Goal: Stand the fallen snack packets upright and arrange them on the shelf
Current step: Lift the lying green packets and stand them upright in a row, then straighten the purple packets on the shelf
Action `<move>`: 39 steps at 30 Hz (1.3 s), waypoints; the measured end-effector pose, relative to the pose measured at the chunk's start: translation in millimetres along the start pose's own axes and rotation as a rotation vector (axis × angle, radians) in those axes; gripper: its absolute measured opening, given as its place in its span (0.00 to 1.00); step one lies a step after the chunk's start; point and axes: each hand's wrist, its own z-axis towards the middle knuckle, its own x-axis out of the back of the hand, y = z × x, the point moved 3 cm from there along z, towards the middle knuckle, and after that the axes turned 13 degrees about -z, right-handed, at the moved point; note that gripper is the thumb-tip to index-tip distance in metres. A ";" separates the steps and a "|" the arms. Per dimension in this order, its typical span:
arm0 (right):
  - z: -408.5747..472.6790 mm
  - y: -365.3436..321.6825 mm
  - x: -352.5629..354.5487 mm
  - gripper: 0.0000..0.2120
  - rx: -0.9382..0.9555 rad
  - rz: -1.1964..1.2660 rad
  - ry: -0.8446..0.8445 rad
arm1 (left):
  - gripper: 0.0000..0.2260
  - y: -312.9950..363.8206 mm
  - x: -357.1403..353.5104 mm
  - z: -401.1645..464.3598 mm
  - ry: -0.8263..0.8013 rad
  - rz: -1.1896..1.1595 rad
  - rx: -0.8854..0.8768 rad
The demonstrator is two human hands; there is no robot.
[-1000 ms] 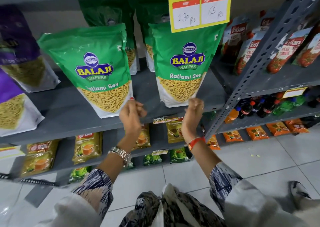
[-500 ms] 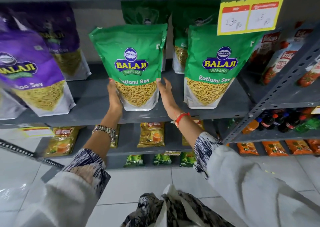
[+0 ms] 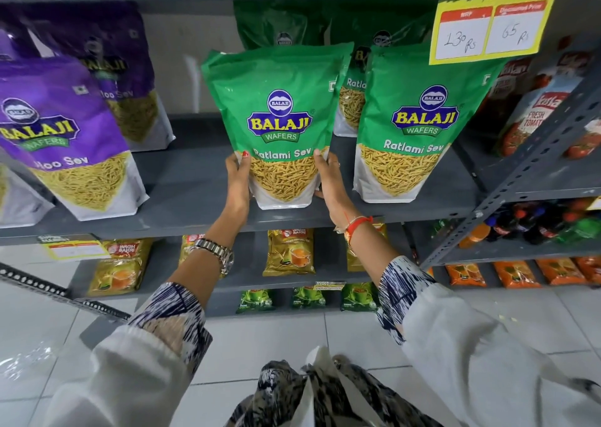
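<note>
Presently, the green Ratlami Sev packet [image 3: 279, 124] is gripped at both lower edges by the left hand [image 3: 238, 179] and right hand [image 3: 329, 179], upright near the front edge of the shelf [image 3: 195, 195]. Neighbouring green packet [image 3: 419, 127] stands upright; purple packets [image 3: 65, 140] lean, apparently outstanding.

A second ago my hands hung curled in front of the shelf [image 3: 195, 192] edge, gripping nothing. Since then my left hand [image 3: 239, 179] and right hand [image 3: 328, 179] have closed on the lower sides of the middle green Ratlami Sev packet [image 3: 279, 124]. That packet, tilted before, now stands straighter near the front edge, closer beside the right green packet [image 3: 422, 124]. My view has swung left, so more purple packets [image 3: 65, 133] show.
</note>
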 end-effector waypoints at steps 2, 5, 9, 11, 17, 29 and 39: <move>3.3 3.2 0.2 0.45 -0.008 0.000 -0.004 | 0.08 0.1 0.5 1.5 0.000 0.016 0.003; 5.4 2.9 -0.4 0.44 -0.012 0.003 0.004 | 0.08 0.3 0.5 3.4 0.008 0.035 -0.011; 6.0 3.1 1.8 0.35 0.009 -0.003 -0.003 | 0.12 -4.4 -0.2 3.4 0.031 0.045 -0.076; 6.1 4.3 4.3 0.30 0.042 0.008 0.035 | 0.17 -7.6 0.9 4.0 0.038 0.067 -0.117; -26.3 24.8 10.0 0.12 0.076 0.177 0.384 | 0.19 -7.3 33.0 -4.9 0.133 0.132 -0.236; -48.7 -7.2 -186.1 0.06 0.100 0.153 -0.013 | 0.13 75.8 240.6 -16.1 0.704 0.212 -0.592; -4.1 -53.1 -316.6 0.26 0.031 0.170 -0.155 | 0.38 112.8 334.7 72.8 0.377 -0.062 -0.086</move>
